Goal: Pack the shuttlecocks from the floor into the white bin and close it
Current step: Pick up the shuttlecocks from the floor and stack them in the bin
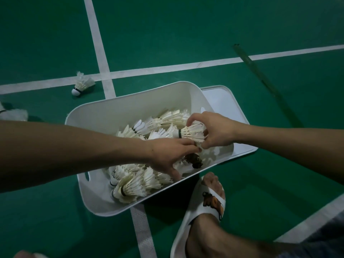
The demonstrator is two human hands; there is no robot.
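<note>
A shuttlecock [189,134] is held over the right half of the white bin [104,116], cork pointing left. The right hand [217,130] has its grip curled round the feather skirt. The left hand [167,155] reaches in with fingers stretched toward the same skirt. Whether its grip pinches the feathers, I cannot tell. Below them a heap of shuttlecocks [137,183] fills the bin. The lid [223,101] lies flat on the green floor [186,25], partly hidden behind the bin. A loose shuttlecock [81,85] lies on a white line, well apart. A white slipper [202,202] stands just beside the bin.
</note>
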